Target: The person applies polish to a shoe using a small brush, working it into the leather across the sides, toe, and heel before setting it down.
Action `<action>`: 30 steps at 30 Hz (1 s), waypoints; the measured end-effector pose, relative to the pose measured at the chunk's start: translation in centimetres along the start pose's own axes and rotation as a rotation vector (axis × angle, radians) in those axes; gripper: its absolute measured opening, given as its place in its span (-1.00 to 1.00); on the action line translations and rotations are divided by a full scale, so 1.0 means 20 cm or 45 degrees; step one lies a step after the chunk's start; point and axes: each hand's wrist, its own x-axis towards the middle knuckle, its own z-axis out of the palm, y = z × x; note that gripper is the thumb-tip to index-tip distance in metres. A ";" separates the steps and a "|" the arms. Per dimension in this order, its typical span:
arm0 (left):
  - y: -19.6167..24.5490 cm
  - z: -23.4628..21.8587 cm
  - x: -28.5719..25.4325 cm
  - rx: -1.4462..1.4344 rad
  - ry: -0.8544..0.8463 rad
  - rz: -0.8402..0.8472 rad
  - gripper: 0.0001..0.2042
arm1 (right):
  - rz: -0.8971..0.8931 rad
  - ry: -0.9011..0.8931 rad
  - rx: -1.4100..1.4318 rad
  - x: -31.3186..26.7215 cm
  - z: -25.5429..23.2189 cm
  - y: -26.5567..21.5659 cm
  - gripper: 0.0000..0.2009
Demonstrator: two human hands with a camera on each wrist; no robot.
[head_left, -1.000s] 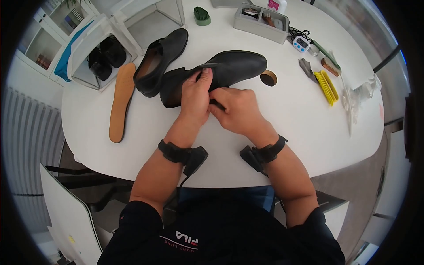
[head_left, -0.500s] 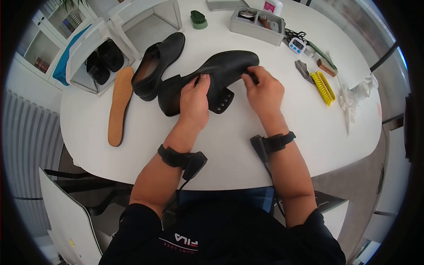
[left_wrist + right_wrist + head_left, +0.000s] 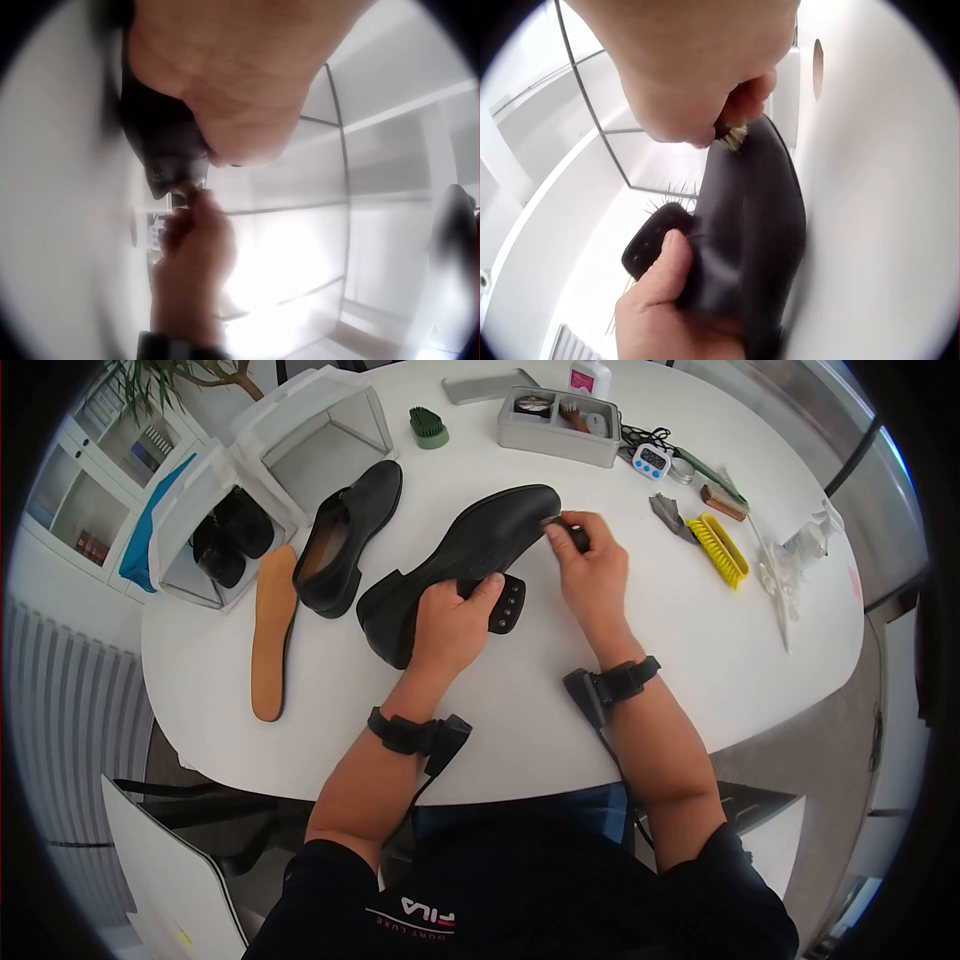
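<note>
A black leather shoe (image 3: 490, 535) is tilted on its side, its sole edge toward the far side and its toe to the upper right. My left hand (image 3: 458, 622) grips the upper near the opening, thumb lying by the loose flap with eyelets (image 3: 509, 606). Between thumb and fingers of my right hand (image 3: 597, 565) is a small brush (image 3: 735, 138), its pale bristles against the shoe near the toe. A second black shoe (image 3: 373, 510) stands to the left, and beside it lies a tan insole (image 3: 271, 650).
Behind the insole, a white box (image 3: 170, 565) holds black shoes; another white box (image 3: 370, 415) stands next to it. A grey tin (image 3: 560, 445), a timer (image 3: 651, 461), a green brush (image 3: 429, 428) and a yellow brush (image 3: 722, 550) lie farther back and right.
My right hand has moved from beside the left hand out to the toe, where the brush shows. The shoe has turned, bringing its eyelet flap into sight; the left hand keeps its grip.
</note>
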 end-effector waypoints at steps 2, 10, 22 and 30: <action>-0.05 0.00 0.00 -0.044 -0.010 -0.005 -0.70 | -0.326 -0.218 0.162 -0.04 0.03 0.00 -0.75; -0.09 -0.03 0.05 -0.306 0.061 -0.078 -0.72 | -0.117 0.005 0.009 0.03 -0.04 0.00 -0.80; -0.06 -0.01 0.02 -0.285 0.086 -0.122 -0.72 | -0.066 0.002 0.023 0.05 -0.05 0.02 -0.80; -0.09 0.04 -0.02 -0.317 -0.026 -0.219 -0.72 | -0.237 -0.092 0.002 0.01 -0.02 -0.03 -0.78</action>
